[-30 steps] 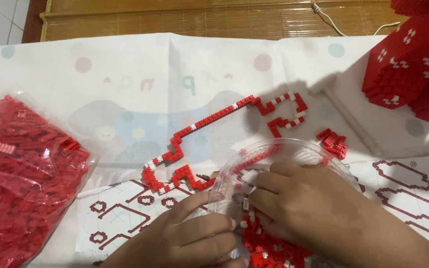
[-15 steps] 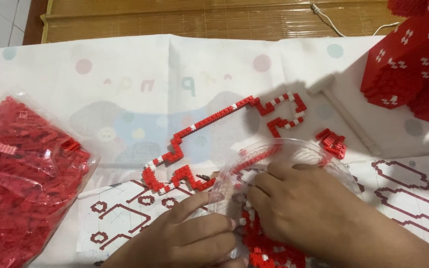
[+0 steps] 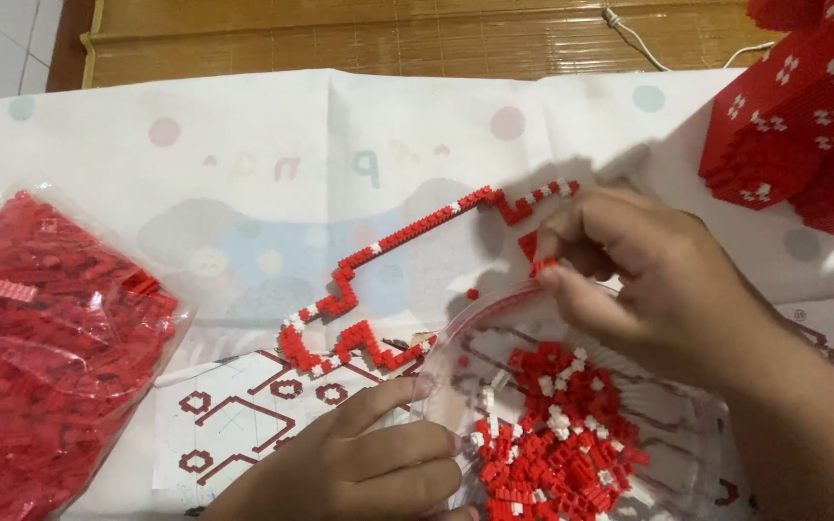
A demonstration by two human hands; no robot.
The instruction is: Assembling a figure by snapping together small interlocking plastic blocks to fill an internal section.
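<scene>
A small red brick piece (image 3: 544, 264) sits pinched in my right hand (image 3: 649, 280), just above the clear dish (image 3: 668, 434) of bricks; beside it, my left hand (image 3: 369, 468) curls loosely, steadying the dish's rim.

head view: worn on the person's head | faces steeply down and forward at the table cloth (image 3: 243, 125) | close, both hands fill the lower frame | bamboo mat (image 3: 388, 39) along top edge | only one view
</scene>
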